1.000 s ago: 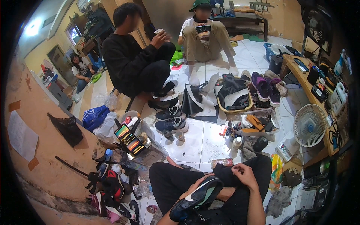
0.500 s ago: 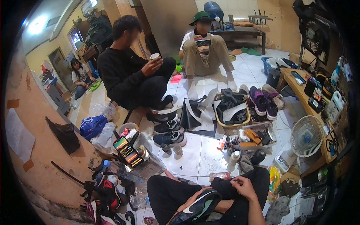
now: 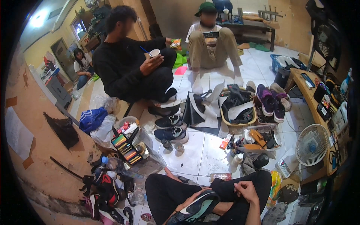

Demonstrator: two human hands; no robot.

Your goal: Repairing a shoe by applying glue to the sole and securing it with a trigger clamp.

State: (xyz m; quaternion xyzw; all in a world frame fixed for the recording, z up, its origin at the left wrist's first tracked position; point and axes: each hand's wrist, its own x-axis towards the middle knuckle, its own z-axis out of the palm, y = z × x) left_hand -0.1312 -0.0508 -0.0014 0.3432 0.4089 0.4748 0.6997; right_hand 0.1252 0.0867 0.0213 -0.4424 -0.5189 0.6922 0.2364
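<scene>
A black sneaker [image 3: 195, 208] with a white curved mark and a teal inside rests over my crossed legs. My left hand [image 3: 188, 200] is closed along its far side and holds it. Raised above my knee, my right hand [image 3: 247, 191] is apart from the shoe, with thumb and fingers drawn together. Whatever they may pinch is too small to make out. Just beyond my legs, a clear flat pack [image 3: 220, 176] lies on the tiles.
Dark sneakers [image 3: 173, 134], two small jars [image 3: 179, 147], a white bottle [image 3: 237, 160] and a tool tray [image 3: 258, 138] stand ahead. A phone [image 3: 126, 149] leans on a tub at left. A white fan [image 3: 312, 144] stands right. Two people sit opposite; another is farther back.
The view has shifted slightly. The person in black now reaches out with a snack packet in one hand, the cup still in the other. My right hand's fingers have curled in a little more.
</scene>
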